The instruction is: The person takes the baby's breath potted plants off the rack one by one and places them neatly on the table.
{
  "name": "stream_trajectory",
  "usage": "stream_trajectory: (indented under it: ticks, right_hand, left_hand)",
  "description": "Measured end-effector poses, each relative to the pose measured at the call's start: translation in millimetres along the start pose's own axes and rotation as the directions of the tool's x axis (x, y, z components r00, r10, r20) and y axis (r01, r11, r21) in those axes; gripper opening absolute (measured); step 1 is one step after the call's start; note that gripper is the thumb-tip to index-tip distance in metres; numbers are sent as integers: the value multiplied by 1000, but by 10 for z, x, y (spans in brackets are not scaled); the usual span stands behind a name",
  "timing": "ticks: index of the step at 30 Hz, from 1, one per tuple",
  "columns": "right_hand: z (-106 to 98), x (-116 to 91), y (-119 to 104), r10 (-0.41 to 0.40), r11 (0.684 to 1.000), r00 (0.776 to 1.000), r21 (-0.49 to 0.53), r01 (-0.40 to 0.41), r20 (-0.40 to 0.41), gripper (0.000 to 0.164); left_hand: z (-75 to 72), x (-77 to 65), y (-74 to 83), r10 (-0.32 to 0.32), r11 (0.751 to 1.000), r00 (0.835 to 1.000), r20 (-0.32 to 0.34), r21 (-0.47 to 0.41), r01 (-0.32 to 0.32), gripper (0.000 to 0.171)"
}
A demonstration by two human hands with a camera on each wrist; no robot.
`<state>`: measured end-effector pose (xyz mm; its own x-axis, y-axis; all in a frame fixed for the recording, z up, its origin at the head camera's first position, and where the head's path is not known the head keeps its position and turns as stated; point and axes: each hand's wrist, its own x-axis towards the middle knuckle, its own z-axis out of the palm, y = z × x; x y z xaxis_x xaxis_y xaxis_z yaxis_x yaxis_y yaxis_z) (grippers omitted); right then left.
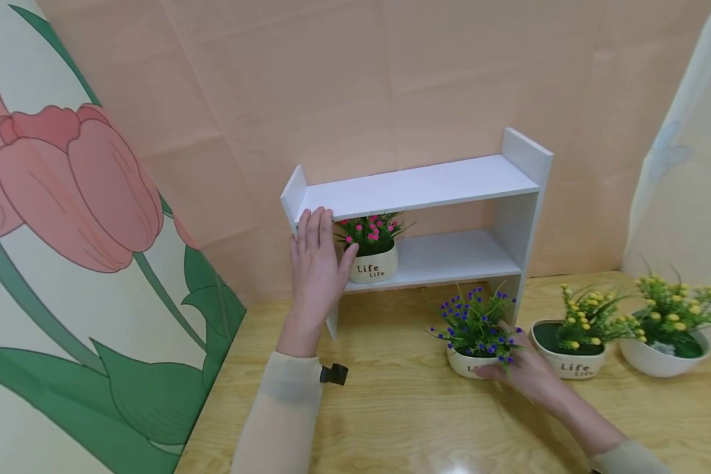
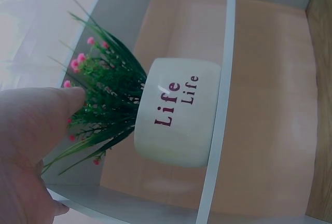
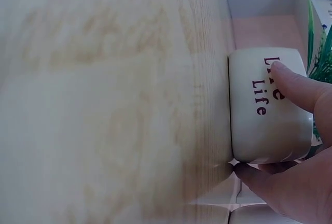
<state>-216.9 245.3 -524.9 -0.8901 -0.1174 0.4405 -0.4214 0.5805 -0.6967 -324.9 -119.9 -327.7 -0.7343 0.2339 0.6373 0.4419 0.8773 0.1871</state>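
My left hand point(image 1: 320, 263) rests with straight fingers on the left front edge of the white shelf point(image 1: 415, 187). Just behind its thumb, a potted plant with pink flowers point(image 1: 374, 263) stands on the middle board, its white pot lettered "Life". In the left wrist view that pot point(image 2: 179, 112) is apart from the thumb. My right hand point(image 1: 527, 372) grips the right end of a white pot with purple flowers point(image 1: 474, 329), in front of the shelf's right side. The right wrist view shows the thumb across the lettering of this pot point(image 3: 270, 130), fingers round its end, its base at the tabletop.
Two potted plants stand on the right of the wooden table point(image 1: 391, 408): a yellow-flowered one point(image 1: 569, 359) beside my right hand and another yellow-flowered one point(image 1: 663, 355) farther right. Behind the shelf hangs a beige cloth point(image 1: 391, 85). A tulip mural point(image 1: 77, 191) covers the left wall.
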Motion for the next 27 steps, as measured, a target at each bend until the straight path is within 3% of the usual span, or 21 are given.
stream_trajectory:
  ticks: [6, 14, 24, 27]
  right_hand:
    - [-23, -16, -19, 66, 998, 997, 9, -66, 31, 107]
    - [-76, -100, -108, 256, 967, 964, -13, -256, 75, 124]
    - [-115, -203, -198, 285, 930, 952, 210, -302, 109, 123]
    - [-169, -256, -250, 323, 921, 937, 186, -344, 133, 124]
  left_hand:
    - [7, 6, -4, 5, 1000, 1000, -6, -7, -6, 81]
    - [10, 12, -5, 6, 1000, 1000, -15, -14, -6, 81]
    - [-5, 9, 0, 7, 1000, 1000, -5, -26, -7, 80]
    - [-10, 3, 6, 5, 1000, 1000, -6, -27, -5, 81]
